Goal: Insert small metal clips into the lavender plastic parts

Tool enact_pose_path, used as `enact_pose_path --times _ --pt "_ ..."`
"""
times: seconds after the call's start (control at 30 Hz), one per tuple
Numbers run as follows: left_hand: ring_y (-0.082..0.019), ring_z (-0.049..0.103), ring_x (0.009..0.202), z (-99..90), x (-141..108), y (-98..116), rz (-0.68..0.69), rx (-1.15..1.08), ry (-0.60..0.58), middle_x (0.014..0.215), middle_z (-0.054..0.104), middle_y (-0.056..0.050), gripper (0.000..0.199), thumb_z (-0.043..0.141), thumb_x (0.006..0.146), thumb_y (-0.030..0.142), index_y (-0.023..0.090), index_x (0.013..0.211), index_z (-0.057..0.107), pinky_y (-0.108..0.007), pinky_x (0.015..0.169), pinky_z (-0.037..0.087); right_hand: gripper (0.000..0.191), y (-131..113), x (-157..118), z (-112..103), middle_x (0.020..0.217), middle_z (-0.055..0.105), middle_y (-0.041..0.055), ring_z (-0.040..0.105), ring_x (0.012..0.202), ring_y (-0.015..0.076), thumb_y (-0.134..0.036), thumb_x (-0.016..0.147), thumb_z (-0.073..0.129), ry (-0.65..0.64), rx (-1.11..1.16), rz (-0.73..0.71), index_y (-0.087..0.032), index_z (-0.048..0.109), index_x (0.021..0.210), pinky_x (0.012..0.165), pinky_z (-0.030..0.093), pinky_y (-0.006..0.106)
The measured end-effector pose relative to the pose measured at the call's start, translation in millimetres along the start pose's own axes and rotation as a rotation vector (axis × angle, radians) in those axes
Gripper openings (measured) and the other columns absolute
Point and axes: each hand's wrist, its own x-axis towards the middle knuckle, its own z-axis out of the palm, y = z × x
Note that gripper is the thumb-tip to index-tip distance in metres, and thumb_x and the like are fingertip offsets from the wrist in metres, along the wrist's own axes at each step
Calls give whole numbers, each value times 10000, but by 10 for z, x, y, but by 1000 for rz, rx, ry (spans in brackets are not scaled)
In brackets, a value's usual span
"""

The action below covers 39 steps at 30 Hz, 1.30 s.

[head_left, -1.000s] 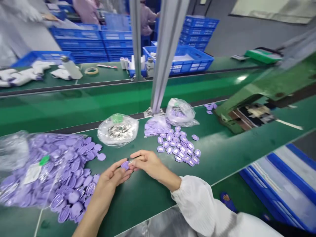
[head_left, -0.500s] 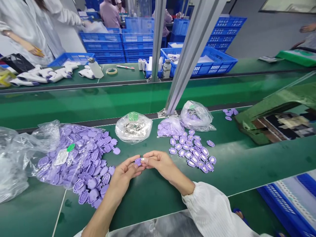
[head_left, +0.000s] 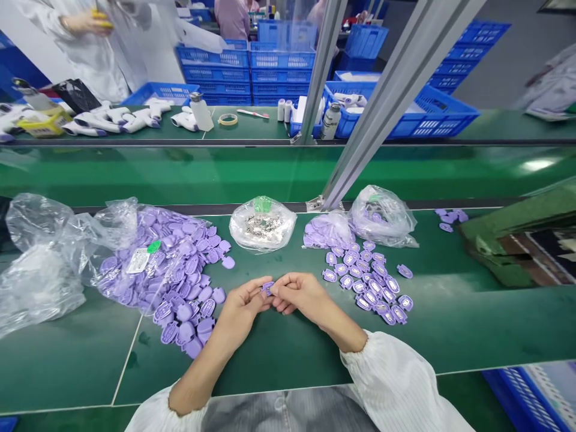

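Purple piece [head_left: 267, 288]: pinched between my left hand [head_left: 242, 311] and right hand [head_left: 302, 295].
Table [head_left: 279, 354]: bag of metal parts [head_left: 263, 224] beyond them.

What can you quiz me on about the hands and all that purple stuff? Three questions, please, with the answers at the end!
1. True or false: the left hand and the right hand both touch the same small purple piece.
2. What is in the clear bag between the big purple pile and the smaller pile?
A) white bottles
B) silvery bits
C) yellow tape
3. Fill the gap: the round sticker on the big pile's bag is ____.

Key: 1 true; 2 B; 3 green.
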Motion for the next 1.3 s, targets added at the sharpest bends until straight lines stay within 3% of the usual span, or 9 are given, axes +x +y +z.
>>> enact_pose_path --times 0.57,0.8,0.93,1.3 --pt "-181 689 892 11 13 -57 36 35 -9 965 748 -76 477 710 763 428 150 1148 669 -286 844 532 248 32 -35 75 649 634 7 586 551 77 -360 748 669 83 -39 -51 -141 565 801 486 479 168" --pt "-179 692 855 32 -14 -33 43 37 6 881 749 -81 499 699 770 444 132 1157 652 -271 805 525 420 96 -5 24 609 633 0 590 519 103 -474 712 711 77 0 -55 -153 581 950 482 501 209" --pt "-176 690 873 12 -28 -12 16 48 -5 887 748 -73 490 696 783 433 140 1172 651 -278 837 527 393 103 -9 12 636 642 27 578 526 81 -504 749 674 3 -31 -77 -128 654 865 504 497 191" --pt "-200 683 951 -21 -24 -50 24 52 -39 1007 747 -73 513 695 782 449 168 1210 657 -316 905 521 351 108 -11 55 641 626 16 561 530 73 -477 745 682 54 -51 -73 -140 604 802 474 472 174"
